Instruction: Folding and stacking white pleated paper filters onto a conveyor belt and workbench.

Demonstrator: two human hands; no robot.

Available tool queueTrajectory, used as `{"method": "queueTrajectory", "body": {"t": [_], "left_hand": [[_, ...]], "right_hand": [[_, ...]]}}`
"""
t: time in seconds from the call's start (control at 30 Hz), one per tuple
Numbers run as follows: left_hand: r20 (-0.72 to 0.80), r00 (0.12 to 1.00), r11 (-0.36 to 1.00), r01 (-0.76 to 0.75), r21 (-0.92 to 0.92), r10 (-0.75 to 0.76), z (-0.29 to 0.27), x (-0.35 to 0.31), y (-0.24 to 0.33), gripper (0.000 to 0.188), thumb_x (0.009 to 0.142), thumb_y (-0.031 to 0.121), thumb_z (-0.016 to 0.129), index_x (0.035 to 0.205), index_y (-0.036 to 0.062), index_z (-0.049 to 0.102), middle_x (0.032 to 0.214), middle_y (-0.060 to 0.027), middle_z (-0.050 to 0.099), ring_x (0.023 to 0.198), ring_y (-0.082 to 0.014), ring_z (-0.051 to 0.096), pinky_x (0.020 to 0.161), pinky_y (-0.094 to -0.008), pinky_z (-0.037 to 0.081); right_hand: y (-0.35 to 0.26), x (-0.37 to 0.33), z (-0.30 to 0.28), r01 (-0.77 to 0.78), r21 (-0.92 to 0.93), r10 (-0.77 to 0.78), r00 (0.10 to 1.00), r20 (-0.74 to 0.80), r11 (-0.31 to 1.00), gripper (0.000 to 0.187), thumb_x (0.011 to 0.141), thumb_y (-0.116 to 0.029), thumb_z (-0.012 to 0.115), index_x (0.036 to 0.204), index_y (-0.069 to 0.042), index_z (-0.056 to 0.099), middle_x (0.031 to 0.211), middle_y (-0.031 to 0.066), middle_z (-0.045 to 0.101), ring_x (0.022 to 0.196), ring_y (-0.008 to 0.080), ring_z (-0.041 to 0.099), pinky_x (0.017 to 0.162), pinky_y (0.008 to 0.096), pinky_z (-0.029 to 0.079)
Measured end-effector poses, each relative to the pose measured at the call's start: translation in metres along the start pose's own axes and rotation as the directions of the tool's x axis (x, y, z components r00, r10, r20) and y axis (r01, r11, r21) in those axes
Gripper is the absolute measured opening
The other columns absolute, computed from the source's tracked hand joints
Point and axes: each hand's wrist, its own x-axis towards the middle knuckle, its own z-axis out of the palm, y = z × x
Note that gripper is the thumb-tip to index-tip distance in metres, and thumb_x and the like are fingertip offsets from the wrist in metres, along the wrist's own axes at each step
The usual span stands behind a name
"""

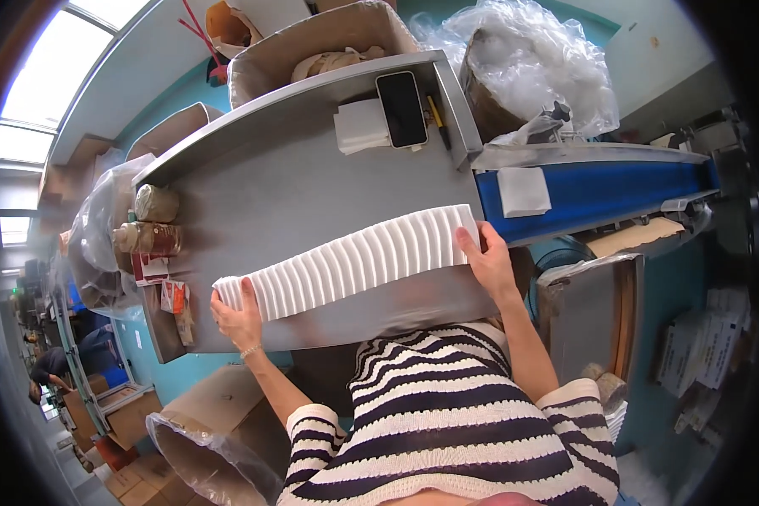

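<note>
A long row of white folded napkins (358, 260) lies slantwise over the steel table, its folds side by side like ribs. My left hand (239, 318) grips the row's near left end, thumb on its near side and fingers round the end. At the far right end my right hand (488, 259) holds it the same way, the thumb lying on the last white napkin. Both hands are closed on the row; some fingertips are hidden behind it. To the right, a white napkin stack (524, 192) sits on the blue conveyor belt (603, 190).
The steel table (253, 177) has a raised rim. Along its back lie a phone (402, 110), white napkins (361, 126) and a yellow pen (438, 122). Tape rolls (156, 203) and a jar (148, 239) stand left. Cardboard boxes (253, 72) and a plastic-filled bag (548, 67) surround it.
</note>
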Motion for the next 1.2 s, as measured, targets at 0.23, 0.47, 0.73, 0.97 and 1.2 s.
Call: {"method": "queueTrajectory", "body": {"t": [0.23,0.47,0.73,0.97,1.2], "left_hand": [[-0.008,0.999,0.999,0.036,-0.021,-0.036,0.002,0.001,0.01,0.089,0.077,0.069,0.062,0.128,-0.0028,0.048,0.125,-0.0218,0.053,0.118,-0.0391,0.049,0.098,-0.0488,0.04],[-0.023,0.999,0.999,0.025,-0.044,-0.026,0.005,-0.005,0.018,0.088,0.078,0.068,0.062,0.128,-0.0028,0.048,0.124,-0.0221,0.053,0.118,-0.0389,0.05,0.099,-0.0485,0.04],[-0.006,1.0,0.998,-0.019,-0.064,0.019,0.017,-0.002,0.032,0.088,0.078,0.067,0.063,0.128,-0.0029,0.048,0.122,-0.0221,0.054,0.116,-0.0388,0.051,0.098,-0.0477,0.041],[-0.004,1.0,0.998,0.011,-0.054,-0.011,0.006,-0.005,0.03,0.086,0.078,0.065,0.065,0.128,-0.0031,0.048,0.123,-0.0225,0.054,0.116,-0.0392,0.051,0.098,-0.0476,0.041],[-0.002,1.0,0.993,-0.03,-0.114,0.029,0.014,-0.006,0.047,0.086,0.077,0.065,0.066,0.127,-0.0026,0.048,0.123,-0.0218,0.054,0.115,-0.0396,0.052,0.098,-0.048,0.041]], "right_hand": [[0.039,-0.004,-0.034,-0.35,0.522,0.361,0.929,0.084,0.778,0.032,0.09,-0.02,0.063,0.116,0.0,0.058,0.097,0.0057,0.064,0.08,0.0128,0.062,0.066,0.024,0.05],[0.001,-0.004,-0.003,-0.08,0.148,0.069,0.995,0.077,0.986,0.039,0.092,-0.033,0.065,0.114,-0.002,0.058,0.098,0.0021,0.062,0.087,0.0085,0.055,0.077,0.0243,0.045],[0.032,0.008,-0.034,-0.169,0.472,0.275,0.947,-0.165,0.865,0.027,0.096,-0.026,0.058,0.108,-0.002,0.057,0.097,0.0061,0.065,0.079,0.0115,0.062,0.068,0.0233,0.051],[0.018,0.001,-0.025,-0.287,0.33,0.24,0.955,0.174,0.899,0.02,0.09,-0.018,0.064,0.103,-0.002,0.064,0.082,0.0004,0.062,0.069,0.0063,0.053,0.059,0.021,0.042],[0.002,0.001,-0.006,-0.035,0.034,0.034,0.999,0.021,0.999,0.036,0.092,-0.031,0.065,0.11,0.0,0.06,0.094,0.0023,0.063,0.08,0.0075,0.055,0.072,0.022,0.046]]}}
